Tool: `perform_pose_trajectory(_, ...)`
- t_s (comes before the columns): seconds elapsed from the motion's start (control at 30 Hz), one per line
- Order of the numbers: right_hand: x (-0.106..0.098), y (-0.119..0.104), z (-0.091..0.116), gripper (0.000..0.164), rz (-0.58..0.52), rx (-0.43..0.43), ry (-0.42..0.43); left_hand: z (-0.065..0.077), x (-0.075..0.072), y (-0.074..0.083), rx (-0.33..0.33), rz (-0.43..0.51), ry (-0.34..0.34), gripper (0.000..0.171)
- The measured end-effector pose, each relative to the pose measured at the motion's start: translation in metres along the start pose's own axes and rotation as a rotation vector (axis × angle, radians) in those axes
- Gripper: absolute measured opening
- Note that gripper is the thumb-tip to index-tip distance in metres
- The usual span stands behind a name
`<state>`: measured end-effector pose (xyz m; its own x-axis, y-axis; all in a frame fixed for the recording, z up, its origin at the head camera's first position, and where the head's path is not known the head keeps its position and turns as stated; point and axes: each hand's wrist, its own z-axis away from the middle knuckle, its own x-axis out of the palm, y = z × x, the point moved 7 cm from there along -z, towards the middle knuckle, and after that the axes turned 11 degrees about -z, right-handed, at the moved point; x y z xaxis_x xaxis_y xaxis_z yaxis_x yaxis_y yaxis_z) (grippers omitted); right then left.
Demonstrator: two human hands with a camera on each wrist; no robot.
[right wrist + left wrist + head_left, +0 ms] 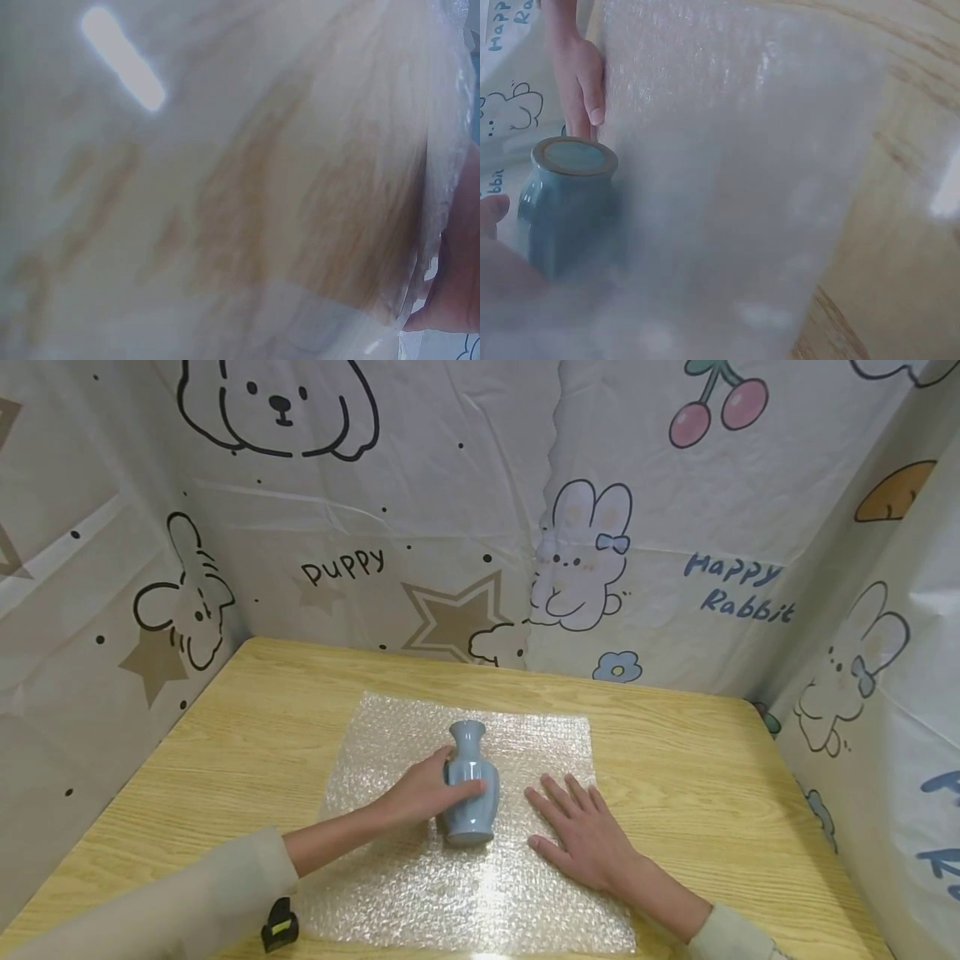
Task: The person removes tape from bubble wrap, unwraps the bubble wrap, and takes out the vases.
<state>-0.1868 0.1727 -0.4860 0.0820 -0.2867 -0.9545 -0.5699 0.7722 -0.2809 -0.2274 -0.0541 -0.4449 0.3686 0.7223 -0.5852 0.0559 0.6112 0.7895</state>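
A glossy blue-grey vase (469, 814) with a flared neck lies on its side on a sheet of bubble wrap (390, 885), its mouth toward the back of the table. My left hand (423, 789) grips the vase from the left, with the thumb across its body. In the left wrist view the vase's round base (576, 156) faces the camera. To the right of the vase, my right hand (588, 839) rests on the bubble wrap with its fingers straight and spread. Only a small part of that hand (459, 262) shows in the right wrist view.
Under the wrap is a light wood-grain table (697, 777). A cartoon-printed cloth (450, 493) hangs at the back and both sides. A small black object with a yellow mark (281, 930) shows beside the left sleeve.
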Motion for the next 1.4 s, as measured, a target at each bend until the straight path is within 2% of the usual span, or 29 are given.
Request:
perform_pose_trajectory(0.17,-0.001,-0.001,0.000,0.065,0.000,-0.016,0.022,-0.003,0.004,-0.004,-0.056,0.016,-0.009,0.092)
perform_pose_trajectory(0.47,-0.002,-0.002,0.000,0.065,-0.007,-0.026,0.038,-0.008,0.006,-0.005,-0.068,-0.012,-0.018,0.098)
perform_pose_trajectory(0.77,-0.002,-0.001,0.000,0.066,0.001,-0.023,0.024,-0.008,0.008,-0.007,-0.122,0.084,-0.070,0.100)
perform_pose_trajectory(0.93,-0.001,-0.001,0.000,0.065,-0.004,-0.019,0.015,-0.006,0.008,-0.007,-0.141,0.126,-0.073,0.098)
perform_pose_trajectory(1.13,0.000,0.000,0.000,0.065,0.006,-0.017,0.019,0.001,0.010,-0.001,-0.119,0.136,-0.072,0.097)
perform_pose_trajectory(1.4,0.001,0.000,0.000,0.065,0.006,-0.012,0.011,0.010,0.016,0.007,-0.038,0.111,-0.073,0.099)
